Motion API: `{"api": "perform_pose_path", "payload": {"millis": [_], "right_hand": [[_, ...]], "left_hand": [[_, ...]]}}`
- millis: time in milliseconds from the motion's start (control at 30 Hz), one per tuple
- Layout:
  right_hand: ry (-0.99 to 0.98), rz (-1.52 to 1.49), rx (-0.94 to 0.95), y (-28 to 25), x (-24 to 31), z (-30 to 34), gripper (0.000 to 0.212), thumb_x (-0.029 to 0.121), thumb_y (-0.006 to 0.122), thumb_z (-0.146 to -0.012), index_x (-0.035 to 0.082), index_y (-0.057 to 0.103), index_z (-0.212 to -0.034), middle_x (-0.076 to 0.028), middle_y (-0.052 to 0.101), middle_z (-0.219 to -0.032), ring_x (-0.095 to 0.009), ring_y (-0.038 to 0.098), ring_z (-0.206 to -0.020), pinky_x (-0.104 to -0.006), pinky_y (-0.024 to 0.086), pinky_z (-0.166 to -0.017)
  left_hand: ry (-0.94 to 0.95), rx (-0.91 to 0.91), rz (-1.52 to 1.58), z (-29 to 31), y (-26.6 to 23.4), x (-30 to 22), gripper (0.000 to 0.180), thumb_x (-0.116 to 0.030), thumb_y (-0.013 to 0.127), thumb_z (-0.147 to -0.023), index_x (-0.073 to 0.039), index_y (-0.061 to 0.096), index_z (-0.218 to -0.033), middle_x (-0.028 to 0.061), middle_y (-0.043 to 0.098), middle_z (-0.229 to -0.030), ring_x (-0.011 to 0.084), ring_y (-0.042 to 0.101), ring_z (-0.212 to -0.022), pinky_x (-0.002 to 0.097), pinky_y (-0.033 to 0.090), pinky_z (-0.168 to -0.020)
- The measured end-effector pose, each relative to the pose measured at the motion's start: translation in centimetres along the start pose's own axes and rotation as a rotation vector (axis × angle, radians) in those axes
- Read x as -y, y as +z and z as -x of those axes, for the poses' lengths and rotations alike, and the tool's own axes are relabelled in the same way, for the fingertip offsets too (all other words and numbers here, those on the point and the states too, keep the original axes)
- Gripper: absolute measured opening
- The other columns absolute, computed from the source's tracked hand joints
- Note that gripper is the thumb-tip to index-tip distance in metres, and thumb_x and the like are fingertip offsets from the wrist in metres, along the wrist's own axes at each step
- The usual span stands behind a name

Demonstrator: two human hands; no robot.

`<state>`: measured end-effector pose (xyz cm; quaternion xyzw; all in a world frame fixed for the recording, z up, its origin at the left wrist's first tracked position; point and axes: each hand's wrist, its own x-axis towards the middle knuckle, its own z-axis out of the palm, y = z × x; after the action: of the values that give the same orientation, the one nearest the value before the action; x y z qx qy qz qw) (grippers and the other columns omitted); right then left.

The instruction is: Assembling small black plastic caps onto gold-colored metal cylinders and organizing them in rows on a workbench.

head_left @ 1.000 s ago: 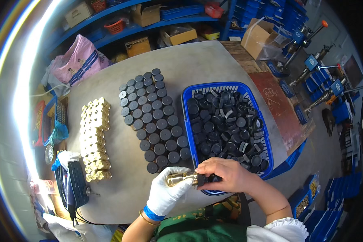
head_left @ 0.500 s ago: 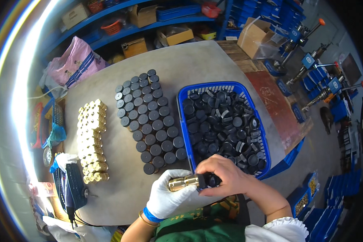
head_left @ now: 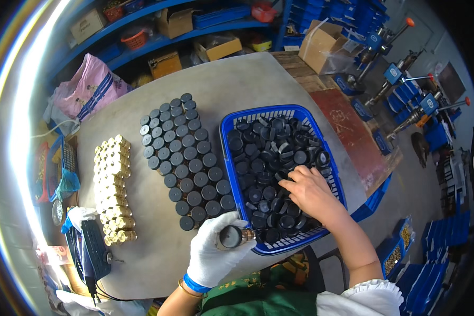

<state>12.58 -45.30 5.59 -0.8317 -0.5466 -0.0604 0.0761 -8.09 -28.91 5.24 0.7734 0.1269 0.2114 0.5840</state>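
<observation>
1. Left hand (head_left: 213, 253), white-gloved with a blue cuff: closed around a short cylindrical part with brass body and black cap (head_left: 231, 236), capped end facing the camera. Position about 6 o'clock on the round grey table (head_left: 237, 84), just outside the near-left corner of the basket.
2. Right hand (head_left: 310, 192), bare: reaching into the blue plastic basket (head_left: 258, 113), fingers curled down among the loose black caps (head_left: 271, 152). Whether a cap is pinched: cannot tell, fingertips hidden among the pile.
3. Basket: at 3 o'clock on the table, overhanging the near edge, filled with loose caps lying at all angles.
4. Block of capped black parts (head_left: 187, 163): standing upright in tight diagonal rows, centre of the table, just left of the basket; nearest row close to the left hand.
5. Brass parts (head_left: 113, 187): packed in a long narrow column at 9 o'clock, well apart from the basket.
6. Dark hand tool with cable (head_left: 92, 247): at 8 o'clock at the table edge, beside a white cloth.
7. Surroundings: pink striped bag (head_left: 92, 84) at 11 o'clock; blue shelving with cardboard boxes (head_left: 176, 21) at 12 o'clock; blue lever presses (head_left: 400, 73) at 2 o'clock.
</observation>
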Motion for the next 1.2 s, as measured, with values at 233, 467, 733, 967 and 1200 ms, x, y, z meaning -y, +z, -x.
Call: {"api": "perform_pose_path", "payload": {"millis": [233, 467, 733, 967, 1200], "right_hand": [[0.099, -0.28, 0.098, -1.8, 1.5, -1.1, 0.03, 0.023, 0.073, -0.073, 0.005, 0.066, -0.095, -0.01, 0.064, -0.083, -0.026, 0.061, -0.087, -0.0367, 0.048, -0.076], [0.035, -1.222, 0.229, -1.9, 5.3, -0.5, 0.044, 0.02, 0.074, -0.077, 0.003, 0.059, -0.115, -0.011, 0.067, -0.097, -0.018, 0.065, -0.082, -0.0312, 0.053, -0.078], [-0.324, -0.946, -0.047, -1.8, 5.9, -1.0, 0.046, 0.016, 0.077, -0.076, 0.003, 0.059, -0.117, -0.012, 0.065, -0.099, -0.026, 0.063, -0.093, -0.0327, 0.052, -0.08], [-0.169, -1.003, 0.212, -2.7, 6.0, -1.0, 0.047, 0.015, 0.076, -0.077, 0.001, 0.055, -0.118, -0.012, 0.062, -0.1, -0.028, 0.062, -0.092, -0.0351, 0.051, -0.081], [-0.707, -0.531, -0.184, -3.0, 6.3, -1.3, 0.042, 0.01, 0.073, -0.073, 0.005, 0.057, -0.111, -0.011, 0.058, -0.106, -0.026, 0.06, -0.096, -0.0327, 0.052, -0.078]], "left_hand": [[-0.483, -0.131, 0.634, -0.2, -0.7, -0.8, 0.044, -0.004, 0.071, -0.081, 0.001, 0.047, -0.117, 0.011, 0.06, -0.101, 0.0162, 0.063, -0.085, 0.0273, 0.054, -0.07], [-0.492, -0.093, 0.798, 0.2, -0.1, -0.7, 0.031, -0.003, 0.071, -0.081, -0.002, 0.048, -0.102, 0.0159, 0.057, -0.111, 0.0201, 0.064, -0.087, 0.028, 0.056, -0.062], [-0.682, -0.079, 0.746, 0.0, -1.1, -1.6, 0.039, -0.003, 0.077, -0.076, -0.003, 0.047, -0.102, 0.0114, 0.061, -0.105, 0.0152, 0.062, -0.091, 0.0283, 0.054, -0.079], [-0.534, -0.101, 0.667, 0.7, -0.6, -0.7, 0.04, -0.005, 0.077, -0.077, -0.002, 0.048, -0.106, 0.0096, 0.063, -0.093, 0.0142, 0.063, -0.079, 0.0262, 0.053, -0.068], [-0.716, -0.022, 0.737, 0.0, -2.0, -1.1, 0.038, -0.004, 0.073, -0.079, -0.002, 0.048, -0.108, 0.0091, 0.063, -0.087, 0.0151, 0.063, -0.07, 0.0268, 0.053, -0.063]]}}
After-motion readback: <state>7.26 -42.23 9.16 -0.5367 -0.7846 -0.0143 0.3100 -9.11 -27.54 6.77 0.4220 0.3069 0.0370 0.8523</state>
